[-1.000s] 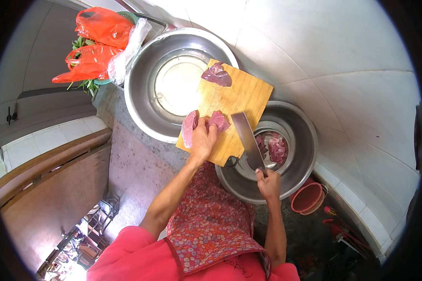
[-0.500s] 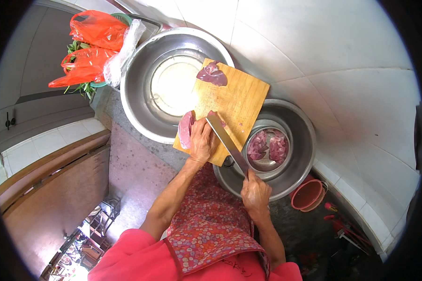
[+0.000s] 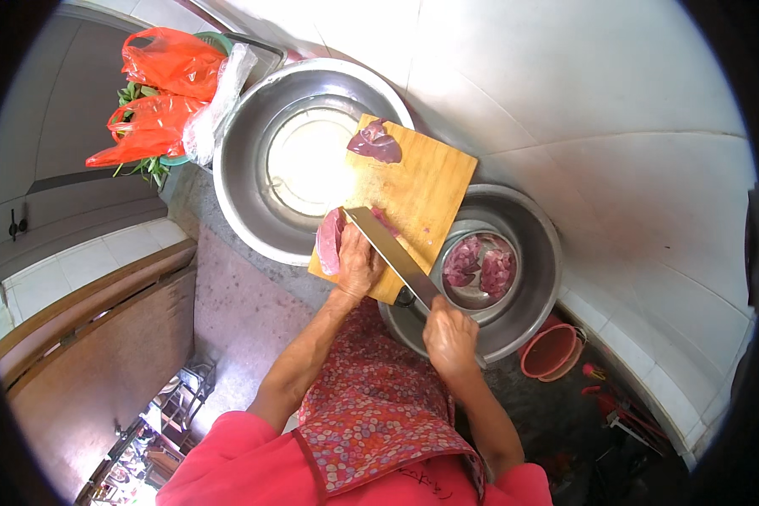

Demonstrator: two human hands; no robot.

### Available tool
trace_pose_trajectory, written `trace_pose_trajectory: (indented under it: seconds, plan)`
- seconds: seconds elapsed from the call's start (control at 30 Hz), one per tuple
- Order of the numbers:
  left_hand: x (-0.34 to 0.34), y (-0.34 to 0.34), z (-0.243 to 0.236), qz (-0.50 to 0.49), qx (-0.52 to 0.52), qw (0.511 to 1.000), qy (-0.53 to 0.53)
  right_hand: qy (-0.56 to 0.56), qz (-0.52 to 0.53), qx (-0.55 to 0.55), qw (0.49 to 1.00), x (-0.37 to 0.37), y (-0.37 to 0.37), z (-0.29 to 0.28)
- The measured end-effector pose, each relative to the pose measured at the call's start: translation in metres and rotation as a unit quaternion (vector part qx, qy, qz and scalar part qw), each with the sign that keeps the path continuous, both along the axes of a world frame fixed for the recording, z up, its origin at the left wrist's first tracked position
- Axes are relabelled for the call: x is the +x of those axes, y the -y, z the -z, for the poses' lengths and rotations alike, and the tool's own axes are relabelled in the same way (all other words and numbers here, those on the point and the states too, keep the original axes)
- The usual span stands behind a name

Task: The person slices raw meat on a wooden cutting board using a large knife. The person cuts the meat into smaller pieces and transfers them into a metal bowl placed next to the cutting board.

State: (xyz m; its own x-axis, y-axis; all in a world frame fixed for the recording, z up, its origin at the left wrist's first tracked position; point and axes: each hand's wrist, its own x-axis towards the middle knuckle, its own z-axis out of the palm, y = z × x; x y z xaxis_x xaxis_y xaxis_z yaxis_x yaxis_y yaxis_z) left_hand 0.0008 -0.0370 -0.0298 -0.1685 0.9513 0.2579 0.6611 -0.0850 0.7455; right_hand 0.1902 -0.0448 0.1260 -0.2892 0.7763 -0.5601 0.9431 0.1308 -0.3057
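Observation:
A wooden cutting board [image 3: 430, 181] rests tilted across the rims of two metal basins. My right hand [image 3: 451, 336] is closed round the handle of a long, broad-bladed kitchen knife [image 3: 401, 263], whose blade slants across the board right beside my left hand [image 3: 360, 263]. The left fingers are curled down on a piece of pink meat [image 3: 330, 241] near the board's left edge; part of it is hidden under them. Small meat bits [image 3: 385, 219] lie just past the blade. A darker red piece of meat [image 3: 376, 143] sits at the board's far corner.
The large metal basin [image 3: 232, 198] at left holds clear liquid. In the right-hand basin [image 3: 541, 278], a smaller bowl [image 3: 479, 309] contains cut meat [image 3: 497, 271]. Red plastic bags [image 3: 173, 63] with greens stand far left; a reddish bucket [image 3: 548, 352] is low at right, beside the tiled wall [image 3: 607, 194].
The knife blade has shifted left, closer over my left hand, and my right hand has moved slightly forward and left with it. My left hand stays on the meat. The whole view has shifted slightly.

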Motion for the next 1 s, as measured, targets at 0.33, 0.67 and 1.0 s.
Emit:
trace_pose_trajectory:
  seconds: [0.33, 0.67, 1.0]
  plan:
    - [-0.001, -0.007, -0.016, -0.003, -0.018, 1.0, -0.008, 0.009, -0.042, 0.01, 0.999, 0.011, -0.016, 0.006]
    - [-0.002, -0.007, -0.011, -0.017, -0.017, 1.0, -0.017, 0.02, -0.025, -0.013, 0.999, 0.007, -0.024, 0.01]
    - [-0.001, -0.003, -0.011, -0.02, -0.024, 1.0, -0.006, -0.013, 0.007, 0.023, 1.0, 0.043, -0.009, 0.064]
